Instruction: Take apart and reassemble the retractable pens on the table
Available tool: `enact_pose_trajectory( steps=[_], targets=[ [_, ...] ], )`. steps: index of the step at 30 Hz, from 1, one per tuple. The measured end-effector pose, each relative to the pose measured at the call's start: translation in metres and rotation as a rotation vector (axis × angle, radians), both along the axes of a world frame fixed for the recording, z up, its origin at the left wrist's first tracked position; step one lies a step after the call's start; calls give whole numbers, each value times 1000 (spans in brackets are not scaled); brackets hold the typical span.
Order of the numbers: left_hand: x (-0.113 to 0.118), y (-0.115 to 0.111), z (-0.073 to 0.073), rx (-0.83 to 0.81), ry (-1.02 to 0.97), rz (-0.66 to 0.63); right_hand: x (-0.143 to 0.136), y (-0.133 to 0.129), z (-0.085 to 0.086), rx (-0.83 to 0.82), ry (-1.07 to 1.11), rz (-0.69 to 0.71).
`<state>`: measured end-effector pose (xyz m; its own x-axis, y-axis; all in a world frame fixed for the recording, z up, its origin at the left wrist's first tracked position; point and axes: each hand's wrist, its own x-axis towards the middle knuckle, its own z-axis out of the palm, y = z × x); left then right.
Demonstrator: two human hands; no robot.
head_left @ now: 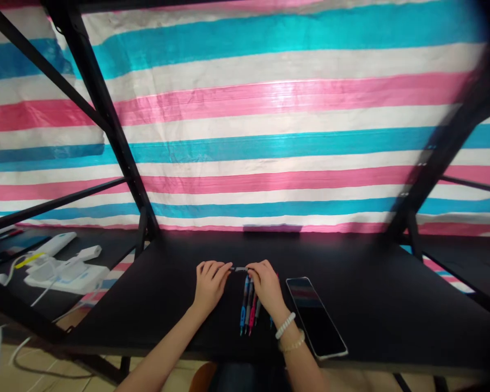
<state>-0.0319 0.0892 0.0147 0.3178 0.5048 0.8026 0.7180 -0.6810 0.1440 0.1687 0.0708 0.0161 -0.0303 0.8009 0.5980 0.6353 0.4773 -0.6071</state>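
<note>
A slim grey and dark pen (240,269) is held level just above the black table, its two ends pinched between my hands. My left hand (210,283) has its fingertips closed on the left end. Around the right end are the closed fingertips of my right hand (266,284), which hide part of it. Below the held pen, several pens lie side by side, among them a blue pen (242,317) and a pink pen (252,314). Part of this row is covered by my right hand and wrist.
A smartphone (316,316) lies face up to the right of my right wrist. The black table (167,321) stands between dark metal frame posts (118,130), before a striped sheet (269,98). At the left, a white power strip (67,277) with plugs and cables rests on another surface.
</note>
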Motion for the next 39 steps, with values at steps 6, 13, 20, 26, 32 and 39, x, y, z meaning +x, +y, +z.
enact_pose_trajectory(
  steps=[6,13,20,26,32,39],
  targets=[
    [0,-2,3,-179,-232,-133,11,10,-2,-94,79,8],
    [7,-2,-8,-468,-791,-207,16,13,-14,-251,244,10],
    [33,-33,-19,-754,-1269,-358,20,-5,-22,-317,378,95],
    [35,-46,-11,-862,-1463,-433,15,-25,-29,-298,529,110],
    [29,-61,-13,-889,-1609,-474,3,-44,-33,-256,648,63],
    [29,-70,-8,-920,-1670,-464,1,-51,-16,-262,639,74]
  ],
)
